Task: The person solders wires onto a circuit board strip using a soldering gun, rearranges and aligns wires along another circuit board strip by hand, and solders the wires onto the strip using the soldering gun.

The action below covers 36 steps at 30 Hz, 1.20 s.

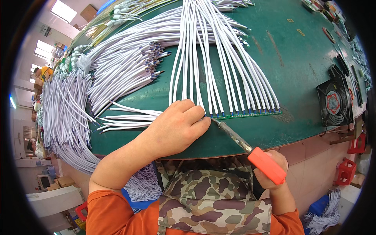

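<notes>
My right hand (271, 170) is wrapped round the red handle of a soldering iron (260, 158). The iron slants up to the left, its tip at the narrow green circuit board strip (250, 114), close to my left fingertips. White cables (239, 86) fan down from the far side of the table and meet the strip in a row at their blue ends. Curled over the strip's left part, my left hand (178, 127) is closed on white cables, with its fingertips pressed together. Loose cable ends (125, 119) stick out to its left. The hand hides the strip's left end.
Big bundles of white cables (121, 74) cover the green table's (297, 78) left side, some hanging over the edge. A black square fan (334, 102) stands at the right edge. Red stools (346, 171) are on the floor at right. Another person (45, 73) is far left.
</notes>
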Motion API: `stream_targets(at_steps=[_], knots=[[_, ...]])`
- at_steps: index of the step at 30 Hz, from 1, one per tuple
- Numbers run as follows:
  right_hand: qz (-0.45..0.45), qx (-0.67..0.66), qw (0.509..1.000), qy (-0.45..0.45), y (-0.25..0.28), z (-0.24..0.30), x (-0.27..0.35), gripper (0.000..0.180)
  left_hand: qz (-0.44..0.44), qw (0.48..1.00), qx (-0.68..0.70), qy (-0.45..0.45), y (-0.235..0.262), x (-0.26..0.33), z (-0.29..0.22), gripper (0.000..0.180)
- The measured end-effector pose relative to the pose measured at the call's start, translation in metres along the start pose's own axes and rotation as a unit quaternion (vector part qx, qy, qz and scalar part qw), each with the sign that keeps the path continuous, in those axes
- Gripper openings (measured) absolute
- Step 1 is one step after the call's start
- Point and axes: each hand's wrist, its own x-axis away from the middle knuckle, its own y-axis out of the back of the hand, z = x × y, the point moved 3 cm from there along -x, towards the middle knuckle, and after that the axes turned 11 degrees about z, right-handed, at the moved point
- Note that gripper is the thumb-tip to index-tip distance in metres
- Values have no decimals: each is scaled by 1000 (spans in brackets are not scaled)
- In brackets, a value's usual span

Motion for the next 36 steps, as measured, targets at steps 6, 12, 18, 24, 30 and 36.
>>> stream_targets(at_steps=[6, 12, 18, 24, 30, 36], knots=[[-32, -24, 998, -44, 5, 3, -2, 29, 3, 1000, 0, 0, -1, 0, 0, 29], [-44, -11, 996, -76, 8, 5, -4, 11, -6, 1000, -3, -4, -1, 0, 0, 30], [-55, -13, 995, -85, 2, 4, -4, 11, -3, 1000, -3, -5, -2, -1, 4, 29], [-54, -36, 995, -80, 6, -4, 12, 13, -22, 1000, 2, -9, -2, 2, 2, 24], [40, -20, 994, -96, 7, -12, 36, 55, -129, 985, -40, 110, 50, 26, 51, 27], [24, -49, 997, -61, 1, -11, 23, 55, -177, 946, -77, 261, 89, 56, 166, 18]])
